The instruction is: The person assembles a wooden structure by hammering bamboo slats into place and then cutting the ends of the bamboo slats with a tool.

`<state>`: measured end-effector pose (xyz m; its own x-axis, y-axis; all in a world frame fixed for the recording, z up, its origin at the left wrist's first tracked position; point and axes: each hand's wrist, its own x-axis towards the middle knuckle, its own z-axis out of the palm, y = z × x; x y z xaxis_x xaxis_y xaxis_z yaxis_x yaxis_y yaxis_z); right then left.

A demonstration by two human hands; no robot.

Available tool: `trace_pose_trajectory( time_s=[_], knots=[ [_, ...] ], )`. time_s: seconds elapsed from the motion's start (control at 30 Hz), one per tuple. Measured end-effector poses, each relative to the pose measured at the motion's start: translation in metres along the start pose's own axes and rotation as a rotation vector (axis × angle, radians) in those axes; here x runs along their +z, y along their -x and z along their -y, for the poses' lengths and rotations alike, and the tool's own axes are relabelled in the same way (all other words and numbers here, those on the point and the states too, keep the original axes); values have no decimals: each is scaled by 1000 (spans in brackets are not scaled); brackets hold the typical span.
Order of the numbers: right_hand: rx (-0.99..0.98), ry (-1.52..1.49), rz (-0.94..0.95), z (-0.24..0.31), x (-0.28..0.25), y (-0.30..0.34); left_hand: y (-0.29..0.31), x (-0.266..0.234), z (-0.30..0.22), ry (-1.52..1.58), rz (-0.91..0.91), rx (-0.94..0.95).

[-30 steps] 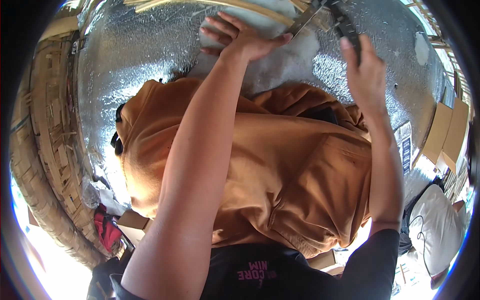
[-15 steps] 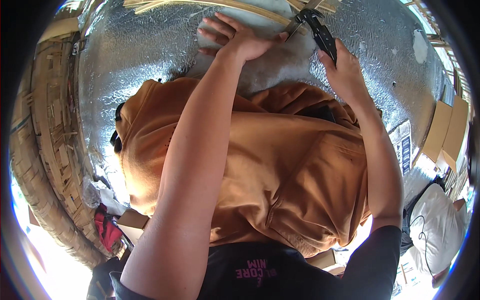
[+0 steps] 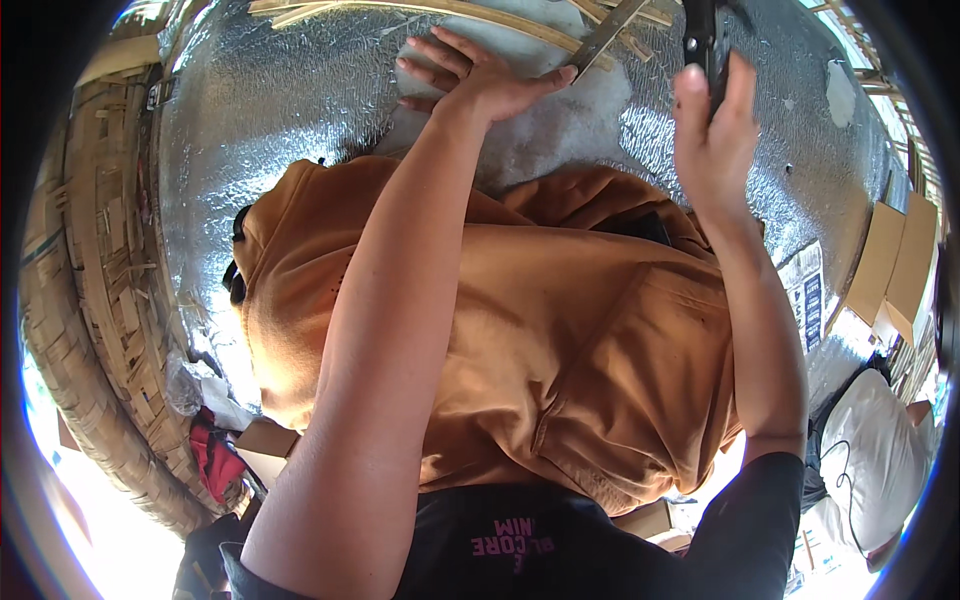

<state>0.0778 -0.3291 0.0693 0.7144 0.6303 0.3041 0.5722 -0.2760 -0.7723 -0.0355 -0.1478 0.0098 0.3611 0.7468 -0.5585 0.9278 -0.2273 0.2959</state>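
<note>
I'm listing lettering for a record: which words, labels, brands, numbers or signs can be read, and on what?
Black shirt: pink lettering, upside down; I won't copy its wording.
White-and-blue sheet: print too small to read.
Any other marks: too small or blurred to read.

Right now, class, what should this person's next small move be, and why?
Probably lower the black tool in the right hand onto the flat dark bar, away from the left hand. The tool is apart from the bar, which crosses the wooden strips in view, while the left thumb appears to steady its near end.
</note>
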Motion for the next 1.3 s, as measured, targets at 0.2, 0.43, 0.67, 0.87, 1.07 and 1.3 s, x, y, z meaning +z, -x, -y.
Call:
trace_pose_trajectory(
  time_s=[0.2, 0.43, 0.67, 0.87, 1.07, 1.3],
  knots=[
    [138, 331, 421, -21, 13, 3, 1, 1, -1, -12, -27, -15],
    [131, 282, 404, -21, 11, 0, 7, -8, -6, 7, -1, -40],
    [202, 233, 460, -16, 8, 0, 6, 7, -6, 73, -149, -46],
    [102, 261, 412, -21, 8, 6, 7, 40, -11, 64, -418, 343],
    [146, 246, 456, -21, 3, 4, 11, 48, -10, -134, -569, 422],
    [149, 249, 501, -30, 15, 5, 12, 47, -7, -198, -625, 450]
  ],
)
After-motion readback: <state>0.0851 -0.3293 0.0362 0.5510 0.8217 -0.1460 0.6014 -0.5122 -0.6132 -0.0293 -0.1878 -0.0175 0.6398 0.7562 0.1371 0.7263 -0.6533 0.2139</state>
